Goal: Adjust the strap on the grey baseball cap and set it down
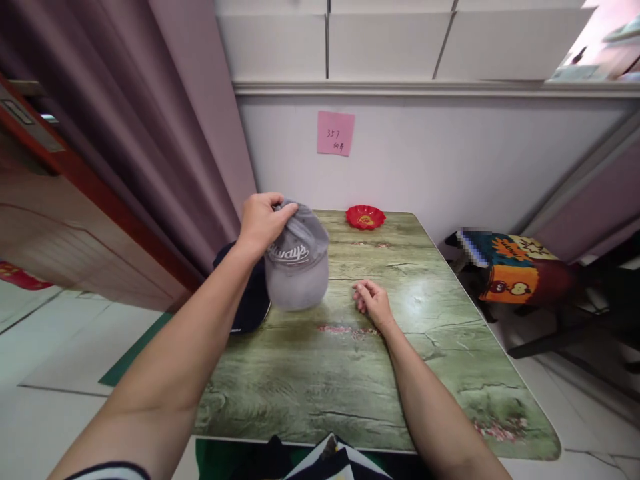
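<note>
Cap, grey, one: held up by its crown, brim hanging downward, over the left part of the worktop; white script lettering across the front (only partly legible).

Left hand: clamped on the grey crown, thumb and fingers pinching the fabric at the top.

Right hand: well apart from the left, grasping nothing, fingers loosely curled near the middle of the board; whether it touches the surface cannot be told.

Dark-blue cap, one: at the left edge of the worktop, behind the left forearm and the grey item, largely hidden by both.

Worktop: green wood-grain finish, small pink floral patches, rounded corners.

Dish, red, scalloped rim, yellowish design inside: at the far edge, close to the wall.

Note, pink, handwritten "357" with further characters beneath: on the wall.

Curtain, mauve, in folds: at left, beside a wooden door.
</note>
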`<state>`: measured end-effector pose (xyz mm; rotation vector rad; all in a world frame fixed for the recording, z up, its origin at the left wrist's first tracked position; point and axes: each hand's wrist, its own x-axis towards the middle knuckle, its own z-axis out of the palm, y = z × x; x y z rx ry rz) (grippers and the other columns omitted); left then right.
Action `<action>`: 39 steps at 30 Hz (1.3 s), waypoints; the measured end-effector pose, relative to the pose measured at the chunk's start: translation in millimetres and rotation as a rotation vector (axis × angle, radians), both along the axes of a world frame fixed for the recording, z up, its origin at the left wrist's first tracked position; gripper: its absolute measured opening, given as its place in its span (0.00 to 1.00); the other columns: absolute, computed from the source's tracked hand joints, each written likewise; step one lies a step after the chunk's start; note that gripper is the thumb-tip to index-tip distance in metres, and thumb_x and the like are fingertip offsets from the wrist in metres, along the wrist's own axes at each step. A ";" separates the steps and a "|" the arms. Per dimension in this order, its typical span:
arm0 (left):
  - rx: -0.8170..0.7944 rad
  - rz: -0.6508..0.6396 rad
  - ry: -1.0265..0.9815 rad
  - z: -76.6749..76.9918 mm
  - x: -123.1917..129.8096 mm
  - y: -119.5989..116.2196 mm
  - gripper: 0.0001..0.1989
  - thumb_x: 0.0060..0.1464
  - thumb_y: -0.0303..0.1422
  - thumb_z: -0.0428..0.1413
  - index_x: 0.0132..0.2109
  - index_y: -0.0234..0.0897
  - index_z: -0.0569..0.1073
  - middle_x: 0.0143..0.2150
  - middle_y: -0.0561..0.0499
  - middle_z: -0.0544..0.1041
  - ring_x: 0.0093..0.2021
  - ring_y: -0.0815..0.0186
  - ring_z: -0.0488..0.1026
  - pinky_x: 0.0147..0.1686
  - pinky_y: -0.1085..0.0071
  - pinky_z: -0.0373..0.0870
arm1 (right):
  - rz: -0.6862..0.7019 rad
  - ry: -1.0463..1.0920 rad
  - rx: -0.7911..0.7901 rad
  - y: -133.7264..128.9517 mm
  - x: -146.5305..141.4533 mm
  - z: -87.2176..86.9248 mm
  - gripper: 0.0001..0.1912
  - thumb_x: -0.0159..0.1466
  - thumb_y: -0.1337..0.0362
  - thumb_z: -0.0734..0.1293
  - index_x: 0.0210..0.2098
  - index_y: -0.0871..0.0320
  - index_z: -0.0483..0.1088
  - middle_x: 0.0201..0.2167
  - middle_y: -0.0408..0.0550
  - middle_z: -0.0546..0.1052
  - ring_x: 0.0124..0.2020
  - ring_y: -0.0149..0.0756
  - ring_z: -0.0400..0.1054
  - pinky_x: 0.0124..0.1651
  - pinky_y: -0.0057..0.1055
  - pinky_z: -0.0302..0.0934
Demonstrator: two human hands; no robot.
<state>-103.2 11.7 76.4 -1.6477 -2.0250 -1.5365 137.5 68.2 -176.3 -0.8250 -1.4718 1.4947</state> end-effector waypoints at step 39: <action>-0.320 -0.204 0.129 -241.3 66.5 18.6 0.10 0.58 0.36 0.56 0.43 0.35 0.75 0.42 0.42 0.77 0.44 0.57 0.74 0.48 0.62 0.69 | -0.198 -0.806 0.940 -18.9 -3.2 12.3 0.17 0.66 0.49 0.64 0.37 0.56 0.74 0.30 0.51 0.78 0.32 0.38 0.72 0.33 0.29 0.57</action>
